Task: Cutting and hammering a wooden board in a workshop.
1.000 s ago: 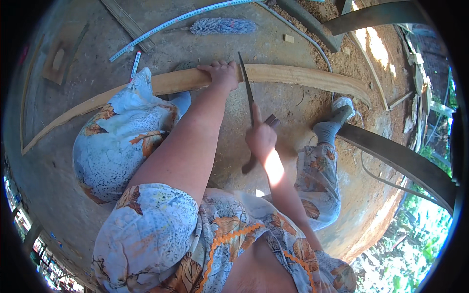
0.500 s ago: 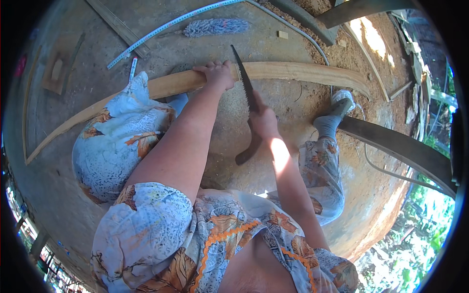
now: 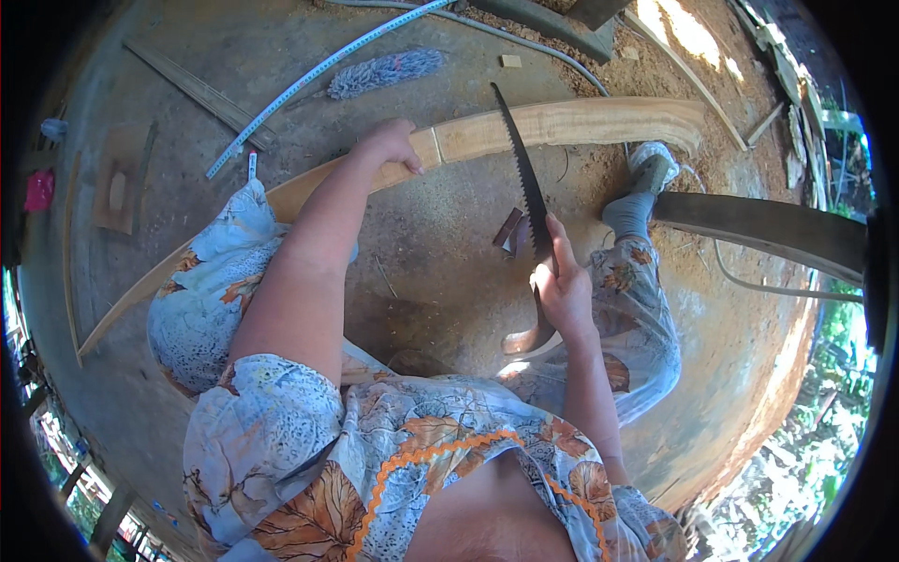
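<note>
A long pale wooden plank [image 3: 552, 123] lies crosswise in front of me, with a thin dark cut line across its face. My left hand [image 3: 391, 146] grips the plank just left of that line, fingers curled on it. In my right hand [image 3: 566, 292] is the wooden handle of a handsaw, index finger stretched along it. The dark toothed blade of the handsaw [image 3: 526, 173] points away from me, its tip above the plank, clear of the cut line. My right foot [image 3: 646, 183] is near the plank's right end; my left knee is beside its left part.
Beyond the plank lie a white-blue measuring tape [image 3: 323, 67], a grey-blue fluffy duster [image 3: 389, 73] and a small wood block [image 3: 510, 61]. A marker [image 3: 252, 164] stands by my left knee. A small brown piece [image 3: 510, 230] is on the floor. A dark beam [image 3: 758, 234] extends at right.
The handsaw has moved right and toward me with my right hand, away from the cut line. My left hand has shifted its hold slightly left. The whole view has tilted a little.
</note>
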A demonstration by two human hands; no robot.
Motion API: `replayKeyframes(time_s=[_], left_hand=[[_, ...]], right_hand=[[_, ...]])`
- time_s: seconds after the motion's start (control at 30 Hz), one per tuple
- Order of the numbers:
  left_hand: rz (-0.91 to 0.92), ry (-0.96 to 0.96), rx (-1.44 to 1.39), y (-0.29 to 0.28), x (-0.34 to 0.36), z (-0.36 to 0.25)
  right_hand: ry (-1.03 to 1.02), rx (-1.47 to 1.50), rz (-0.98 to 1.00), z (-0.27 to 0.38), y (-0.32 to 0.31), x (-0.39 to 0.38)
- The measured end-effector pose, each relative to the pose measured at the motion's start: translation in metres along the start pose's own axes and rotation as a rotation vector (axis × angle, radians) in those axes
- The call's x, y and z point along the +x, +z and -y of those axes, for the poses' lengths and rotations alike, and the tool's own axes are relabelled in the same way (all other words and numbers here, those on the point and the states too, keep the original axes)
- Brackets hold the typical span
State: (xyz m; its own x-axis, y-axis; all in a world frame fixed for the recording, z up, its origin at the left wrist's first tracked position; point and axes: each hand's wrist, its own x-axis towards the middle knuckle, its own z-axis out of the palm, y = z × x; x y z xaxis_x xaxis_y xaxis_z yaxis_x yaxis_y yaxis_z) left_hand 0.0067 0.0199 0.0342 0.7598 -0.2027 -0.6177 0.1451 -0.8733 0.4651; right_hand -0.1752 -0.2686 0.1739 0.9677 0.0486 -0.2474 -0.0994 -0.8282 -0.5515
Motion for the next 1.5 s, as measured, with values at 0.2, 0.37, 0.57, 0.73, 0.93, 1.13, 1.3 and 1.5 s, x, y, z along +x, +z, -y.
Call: replayKeyframes(time_s=[0.2,0.37,0.57,0.73,0.93,1.13,1.3,1.5], left_hand=[[-0.240,0.037,0.239,-0.001,-0.032,-0.008],[-0.419,-0.020,0.179,0.015,-0.027,-0.014],[-0.275,-0.099,0.152,0.008,-0.036,-0.024],[-0.326,-0.094,0.136,0.011,-0.041,-0.024],[-0.337,-0.089,0.123,0.014,-0.034,-0.021],[-0.303,-0.113,0.127,0.010,-0.037,-0.024],[-0.313,-0.103,0.118,0.013,-0.038,-0.023],[-0.292,-0.117,0.143,0.008,-0.033,-0.019]], right_hand=[[-0.188,-0.076,-0.041,0.020,0.011,0.000],[-0.233,-0.118,0.013,0.026,0.030,-0.002],[-0.270,-0.105,-0.027,0.023,0.039,-0.005],[-0.278,-0.096,0.008,0.023,0.043,-0.009],[-0.344,-0.084,-0.023,0.021,0.039,-0.015],[-0.411,-0.115,-0.031,0.021,0.032,-0.021],[-0.450,-0.227,-0.030,0.029,0.034,-0.013],[-0.366,-0.326,0.098,0.046,0.043,-0.002]])
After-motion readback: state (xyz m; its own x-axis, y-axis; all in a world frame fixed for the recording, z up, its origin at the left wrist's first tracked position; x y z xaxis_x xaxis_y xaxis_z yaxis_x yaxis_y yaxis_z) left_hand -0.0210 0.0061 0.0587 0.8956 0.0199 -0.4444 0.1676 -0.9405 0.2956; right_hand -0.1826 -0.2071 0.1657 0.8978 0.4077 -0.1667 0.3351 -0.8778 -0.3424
